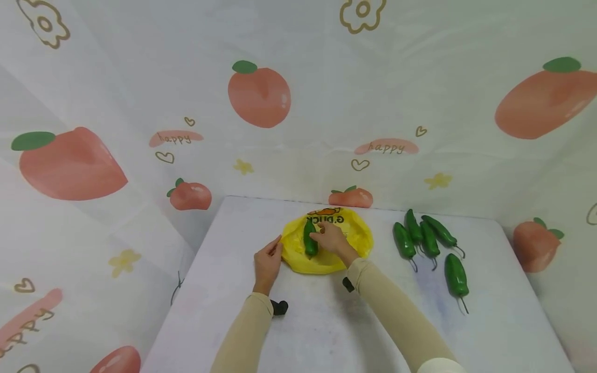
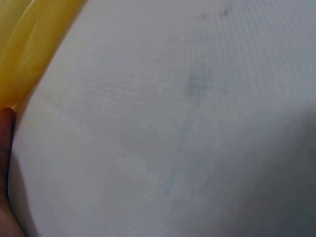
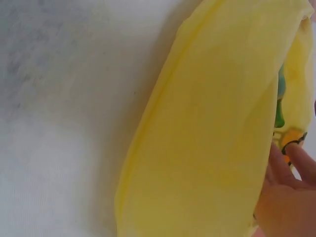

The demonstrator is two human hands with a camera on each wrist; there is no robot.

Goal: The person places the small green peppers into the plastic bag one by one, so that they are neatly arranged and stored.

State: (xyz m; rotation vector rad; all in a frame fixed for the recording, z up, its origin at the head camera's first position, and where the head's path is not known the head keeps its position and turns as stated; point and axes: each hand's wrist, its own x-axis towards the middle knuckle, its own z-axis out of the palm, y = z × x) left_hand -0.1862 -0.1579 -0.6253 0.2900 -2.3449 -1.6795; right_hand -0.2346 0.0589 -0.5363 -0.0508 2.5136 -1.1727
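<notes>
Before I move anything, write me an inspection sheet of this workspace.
Surface: white table, faint bluish marks on the right.
Job's things: yellow bag, one green pepper within its outline; five loose green peppers to the right, one nearer the person than the other four.
Clutter: small dark pieces by the wrists, likely the worn cameras.
Hands: left hand pinches the bag's left edge; right hand is at the pepper, grip unclear.
Cables: thin dark strand by the table's left edge; kind unclear.
Surroundings: pale backdrop with fruit, flower and "happy" prints.
</notes>
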